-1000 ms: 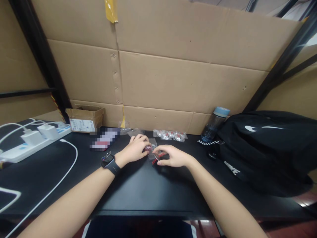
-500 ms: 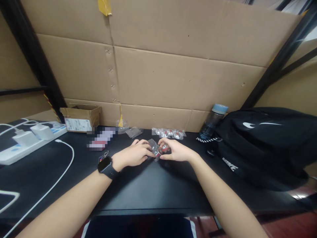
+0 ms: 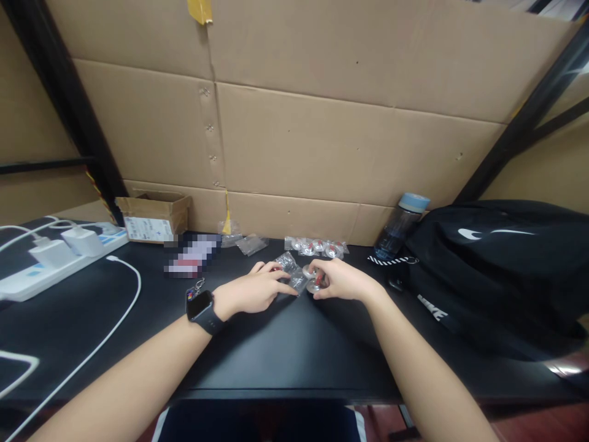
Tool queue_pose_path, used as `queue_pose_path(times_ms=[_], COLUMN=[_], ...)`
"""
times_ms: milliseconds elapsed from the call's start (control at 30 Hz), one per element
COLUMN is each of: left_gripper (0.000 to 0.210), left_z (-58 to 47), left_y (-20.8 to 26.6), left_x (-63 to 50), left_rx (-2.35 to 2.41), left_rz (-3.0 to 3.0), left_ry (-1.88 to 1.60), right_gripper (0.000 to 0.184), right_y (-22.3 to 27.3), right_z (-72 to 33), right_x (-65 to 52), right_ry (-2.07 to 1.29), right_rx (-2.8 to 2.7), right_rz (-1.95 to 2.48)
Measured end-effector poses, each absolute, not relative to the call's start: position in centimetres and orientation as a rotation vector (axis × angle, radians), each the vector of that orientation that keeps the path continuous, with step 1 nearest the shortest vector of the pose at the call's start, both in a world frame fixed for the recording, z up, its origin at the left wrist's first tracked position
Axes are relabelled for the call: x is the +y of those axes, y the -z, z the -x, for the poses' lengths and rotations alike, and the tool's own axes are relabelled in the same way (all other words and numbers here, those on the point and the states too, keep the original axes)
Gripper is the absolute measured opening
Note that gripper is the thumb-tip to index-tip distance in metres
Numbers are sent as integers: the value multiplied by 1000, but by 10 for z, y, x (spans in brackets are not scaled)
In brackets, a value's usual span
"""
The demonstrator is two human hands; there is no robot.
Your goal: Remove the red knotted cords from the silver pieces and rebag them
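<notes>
The right hand (image 3: 343, 281) curls over a couple of shiny discs (image 3: 313, 286) with red on them, low over the middle of the table (image 3: 294, 362); its thumb and forefinger look clamped on their edges. The left hand (image 3: 253, 290) lies across a clear bag (image 3: 298, 281) just left of the discs, its fingers spread apart over the plastic. Whether they also pinch it underneath, I cannot tell. (A speck of red shows by those fingers, too small to make out.)

Behind the hands, more wrapped discs (image 3: 317, 247) sit in a row near the cardboard wall (image 3: 294, 153), with loose wrappers (image 3: 252, 244) to their left.

The discs look smooth, so a grip on the rims alone could let one slide out from under the other. The bag is thin and crumpled, close enough to snag on a fingertip and drag along with the right hand. A wide sweep to the back might also knock the row askew, since nothing visible holds it in place.
</notes>
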State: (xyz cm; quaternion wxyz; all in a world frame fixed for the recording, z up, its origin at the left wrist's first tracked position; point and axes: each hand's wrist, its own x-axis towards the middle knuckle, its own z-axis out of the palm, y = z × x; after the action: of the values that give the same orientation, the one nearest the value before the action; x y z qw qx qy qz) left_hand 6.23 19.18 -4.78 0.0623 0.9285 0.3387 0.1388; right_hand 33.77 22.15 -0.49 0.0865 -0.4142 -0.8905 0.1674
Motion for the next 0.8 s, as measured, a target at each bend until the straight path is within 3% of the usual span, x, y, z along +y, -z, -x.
queue_pose_path(times_ms=[500,800], left_gripper=[54,50], left_z=[-66,-68], left_y=[34,29], left_x=[184,182], left_rx=[921,921], left_rz=[-2802,-2826], left_ry=[-400,-363], right_gripper=[46,42], right_y=[-1,-15], right_z=[-327,-323], right_x=[204,200], right_ry=[-342,-348], right_rx=[-2729,-2643], right_rz=[1351,1143])
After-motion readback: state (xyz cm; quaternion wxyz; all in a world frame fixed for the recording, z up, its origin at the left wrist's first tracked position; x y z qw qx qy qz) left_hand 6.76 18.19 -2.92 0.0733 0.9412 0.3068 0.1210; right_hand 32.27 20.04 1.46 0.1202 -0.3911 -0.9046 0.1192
